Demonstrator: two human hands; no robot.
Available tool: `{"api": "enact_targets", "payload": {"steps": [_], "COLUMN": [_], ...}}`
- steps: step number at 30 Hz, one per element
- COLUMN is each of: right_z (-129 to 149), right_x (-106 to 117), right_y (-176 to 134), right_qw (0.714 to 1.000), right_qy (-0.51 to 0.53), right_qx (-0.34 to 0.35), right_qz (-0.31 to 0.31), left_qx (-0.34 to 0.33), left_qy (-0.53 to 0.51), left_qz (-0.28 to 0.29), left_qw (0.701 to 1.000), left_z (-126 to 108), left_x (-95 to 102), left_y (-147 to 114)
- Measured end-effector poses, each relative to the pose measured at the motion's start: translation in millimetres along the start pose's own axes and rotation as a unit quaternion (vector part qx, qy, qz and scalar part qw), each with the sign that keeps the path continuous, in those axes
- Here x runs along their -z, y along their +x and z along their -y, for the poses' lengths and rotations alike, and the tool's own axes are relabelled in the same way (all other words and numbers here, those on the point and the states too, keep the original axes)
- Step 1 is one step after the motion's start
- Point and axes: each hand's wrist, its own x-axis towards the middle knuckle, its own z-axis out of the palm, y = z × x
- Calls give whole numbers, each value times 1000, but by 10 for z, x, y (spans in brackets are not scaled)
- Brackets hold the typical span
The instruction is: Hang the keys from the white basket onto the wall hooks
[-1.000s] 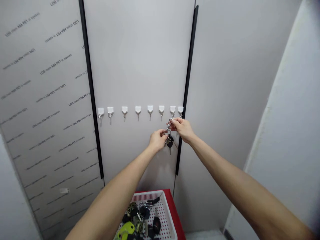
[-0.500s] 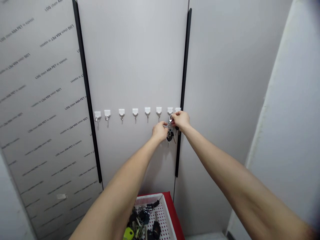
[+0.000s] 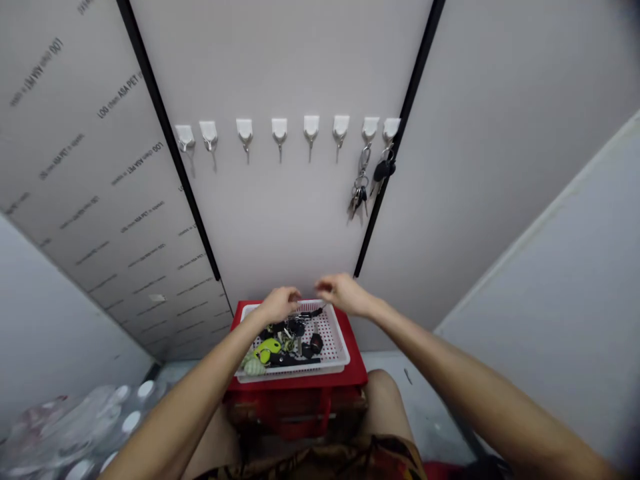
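Note:
My left hand [image 3: 281, 304] is over the back left part of a white plastic basket [image 3: 340, 357], fingers apart and holding nothing. Above the basket's back right corner is my right hand [image 3: 343, 293], blurred at the fingertips, also apart with nothing in it. Keys, key rings and black fobs [image 3: 316, 343] lie in a heap in the basket, along with a yellow-green tag [image 3: 269, 347]. On the wall, a bunch of keys [image 3: 359, 193] hangs by a metal clip from the second hook from the right. Another key with a black fob [image 3: 383, 170] hangs from the rightmost hook.
A row of several white adhesive hooks [image 3: 279, 127] runs across the grey panel, between black vertical strips [image 3: 165, 127]. The basket stands on a red box [image 3: 357, 370] between my knees. Plastic-wrapped bottles [image 3: 131, 421] are at lower left.
Both hands have let go of the bunch of keys, which now hangs from its hook, and have come down to the basket. The view has tilted downward.

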Motion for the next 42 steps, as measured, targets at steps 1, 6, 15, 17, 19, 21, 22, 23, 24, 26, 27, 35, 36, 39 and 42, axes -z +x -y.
{"api": "enact_targets", "payload": {"steps": [1,6,15,17,19,21,22,23,24,26,27,35,36,39,42], "right_z": [-19,-70,20,2,-18,-33,-41,-50,-61,-94,-116,-119,-85,1,15], "right_x": [-195,-708,-935,-970,-991,-996,-989,-976,-954,-887,-842,-542,-548,-602,-606], "right_y": [-80,-200,-78,-77,-78,-74,-70,-63,-56,-44,-41,-204,-238,-316,-326], "right_qw": [998,991,991,992,993,996,998,998,999,998,998,981,973,960,970], "right_qy": [-9,-58,-84,-84,-71,-46,-30,-13,0,14,14,-91,-122,-187,-169], "right_qx": [2,-28,-43,-51,-55,-52,-50,-49,-49,-51,-52,22,27,24,19], "right_qz": [63,115,92,85,72,50,35,21,6,-19,-26,169,192,209,176], "left_qx": [8,33,42,46,52,59,62,65,65,66,70,83,78,63,52], "left_qy": [15,56,96,99,92,80,74,69,65,59,56,55,55,49,45], "left_qz": [16,17,29,28,35,42,42,36,27,0,-11,0,6,22,16], "left_qw": [1000,998,994,994,994,994,994,995,995,996,996,995,995,997,997], "left_z": [85,316,366,363,377,406,422,435,446,453,450,396,394,382,334], "left_x": [-67,-225,-203,-189,-180,-168,-159,-146,-129,-89,-68,-85,-106,-153,-152], "left_y": [-77,-251,-256,-260,-263,-265,-266,-267,-268,-272,-274,-245,-240,-236,-245]}}
